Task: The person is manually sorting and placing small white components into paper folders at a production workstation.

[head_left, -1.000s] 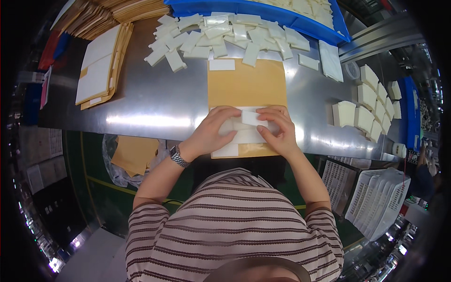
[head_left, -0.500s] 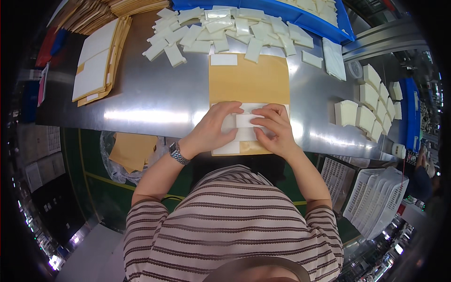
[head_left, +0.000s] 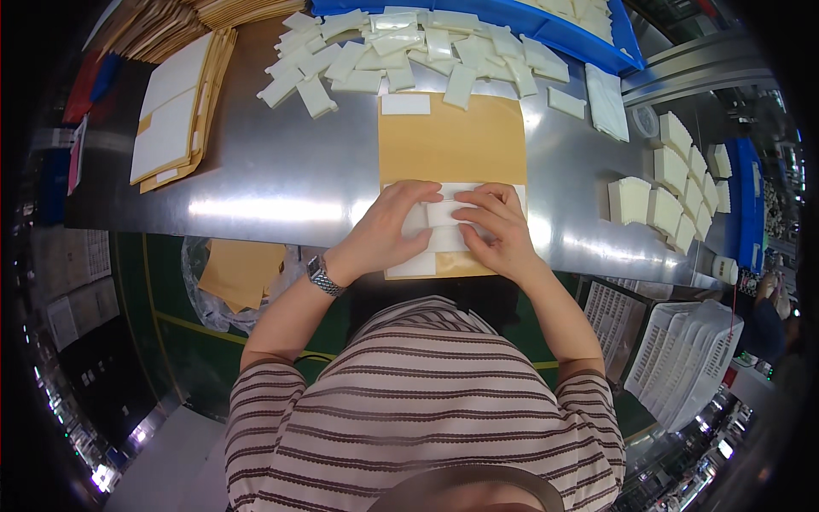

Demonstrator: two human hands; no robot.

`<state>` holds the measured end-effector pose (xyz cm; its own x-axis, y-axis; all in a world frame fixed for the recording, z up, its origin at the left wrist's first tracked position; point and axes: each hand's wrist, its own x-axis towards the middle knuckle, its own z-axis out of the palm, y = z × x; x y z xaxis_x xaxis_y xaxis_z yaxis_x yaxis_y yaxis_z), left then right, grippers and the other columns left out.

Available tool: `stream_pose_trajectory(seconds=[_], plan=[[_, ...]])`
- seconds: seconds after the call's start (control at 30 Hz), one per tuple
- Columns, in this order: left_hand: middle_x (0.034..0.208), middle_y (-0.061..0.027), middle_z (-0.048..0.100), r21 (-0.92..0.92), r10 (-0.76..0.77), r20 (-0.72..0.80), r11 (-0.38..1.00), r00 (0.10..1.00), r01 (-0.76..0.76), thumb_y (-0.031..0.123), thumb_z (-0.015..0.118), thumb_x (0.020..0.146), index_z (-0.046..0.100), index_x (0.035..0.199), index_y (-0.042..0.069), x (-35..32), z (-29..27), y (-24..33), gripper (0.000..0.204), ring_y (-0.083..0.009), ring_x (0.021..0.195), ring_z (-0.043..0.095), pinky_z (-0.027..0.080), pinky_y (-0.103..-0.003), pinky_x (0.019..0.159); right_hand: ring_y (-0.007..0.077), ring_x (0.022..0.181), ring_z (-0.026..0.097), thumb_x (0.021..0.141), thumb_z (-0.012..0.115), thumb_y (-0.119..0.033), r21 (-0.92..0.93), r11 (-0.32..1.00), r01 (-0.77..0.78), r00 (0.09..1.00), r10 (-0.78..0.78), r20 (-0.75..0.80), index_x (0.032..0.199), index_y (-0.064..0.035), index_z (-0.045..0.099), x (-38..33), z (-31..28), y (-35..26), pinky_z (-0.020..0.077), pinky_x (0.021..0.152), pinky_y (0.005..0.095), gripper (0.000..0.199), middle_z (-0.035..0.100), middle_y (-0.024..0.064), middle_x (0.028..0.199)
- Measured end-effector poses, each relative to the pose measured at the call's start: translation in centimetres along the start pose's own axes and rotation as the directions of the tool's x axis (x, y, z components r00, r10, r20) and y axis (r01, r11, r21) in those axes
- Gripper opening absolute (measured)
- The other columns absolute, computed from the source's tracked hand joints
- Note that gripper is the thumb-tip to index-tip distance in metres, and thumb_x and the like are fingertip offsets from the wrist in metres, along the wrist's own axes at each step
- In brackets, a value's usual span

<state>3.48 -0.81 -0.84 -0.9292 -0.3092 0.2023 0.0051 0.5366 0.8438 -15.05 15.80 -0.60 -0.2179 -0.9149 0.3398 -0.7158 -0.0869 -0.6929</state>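
A brown paper envelope (head_left: 452, 145) lies in front of me on the metal table, with a white label (head_left: 405, 104) near its far left corner. Across its nearer half is a white paper sheet (head_left: 414, 263). Over that sheet, a small white rectangular piece (head_left: 440, 215) sits between my hands. My left hand (head_left: 386, 229) is curled at its left side, fingertips at the far edge. My right hand (head_left: 503, 232) bends its fingers onto the right side, thumb nearer to me. Fingers partly hide the piece, and I cannot tell whether it is paper or plastic.
Several flat off-white plastic pieces (head_left: 367, 60) are heaped beyond the envelope, below a blue bin (head_left: 512, 30). White-faced envelopes (head_left: 171, 111) are stacked at left. Several cream-coloured stacks (head_left: 665, 209) and a folded white bag (head_left: 606, 102) are at right. White baskets (head_left: 682, 358) stand below the table.
The envelope and sheet have shifted very slightly away from me, with both hands following. My fingers stay around the small white piece.
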Motion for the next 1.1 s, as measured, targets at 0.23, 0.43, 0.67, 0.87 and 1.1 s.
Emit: stream_pose_trajectory(seconds=[0.23,0.43,0.67,0.87,1.1], plan=[[0.124,-0.0105,0.069,0.025,-0.019,-0.027,1.000,0.999,0.020,0.008,0.077,0.087,0.054,0.138,0.005,0.2,0.3,0.2,0.056,-0.0301,0.119,0.061,0.046,-0.041,0.105,0.0314,0.114,0.057,0.075,0.078,-0.001,-0.027,1.000,0.006,0.999,-0.005,0.054,0.107,-0.0074,0.076,0.0,-0.4,0.3,0.0488,0.099,0.0412,0.033,0.071,0.0065,0.124],[0.123,-0.0101,0.068,0.046,-0.016,-0.039,0.999,0.999,0.018,0.008,0.077,0.088,0.059,0.132,0.005,0.1,0.5,0.1,0.048,-0.0302,0.120,0.061,0.048,-0.041,0.104,0.0346,0.124,0.054,0.074,0.088,-0.013,-0.082,0.996,-0.028,0.998,0.033,0.062,0.129,-0.0074,0.066,0.5,-3.0,0.9,0.0475,0.104,0.0439,0.059,0.065,0.0091,0.132],[0.129,-0.0126,0.064,0.105,0.026,-0.003,0.994,1.000,-0.025,0.010,0.076,0.088,0.062,0.130,0.006,0.3,0.3,0.0,0.044,-0.0332,0.123,0.058,0.047,-0.042,0.105,0.0327,0.126,0.054,0.078,0.087,-0.019,-0.028,0.991,-0.130,0.991,0.131,0.039,0.133,-0.0074,0.064,0.0,-2.8,1.4,0.0467,0.105,0.0435,0.061,0.064,0.0104,0.130],[0.140,-0.0132,0.059,0.306,0.093,0.107,0.944,0.990,-0.122,0.011,0.066,0.096,0.061,0.140,0.009,0.5,0.3,0.8,0.045,-0.0342,0.134,0.050,0.042,-0.045,0.111,0.0319,0.121,0.054,0.085,0.080,-0.023,-0.130,0.990,-0.062,0.995,0.071,0.065,0.120,-0.0110,0.072,0.0,-2.4,1.8,0.0443,0.103,0.0432,0.038,0.064,0.0099,0.130],[0.146,-0.0107,0.057,0.360,0.085,0.114,0.925,0.990,-0.121,0.015,0.058,0.101,0.062,0.139,0.010,0.4,0.1,0.2,0.038,-0.0340,0.143,0.044,0.033,-0.050,0.119,0.0319,0.123,0.052,0.085,0.081,-0.021,-0.148,0.987,-0.070,0.991,0.086,0.103,0.120,-0.0123,0.074,0.3,-2.5,1.2,0.0463,0.103,0.0419,0.037,0.061,0.0100,0.131]])
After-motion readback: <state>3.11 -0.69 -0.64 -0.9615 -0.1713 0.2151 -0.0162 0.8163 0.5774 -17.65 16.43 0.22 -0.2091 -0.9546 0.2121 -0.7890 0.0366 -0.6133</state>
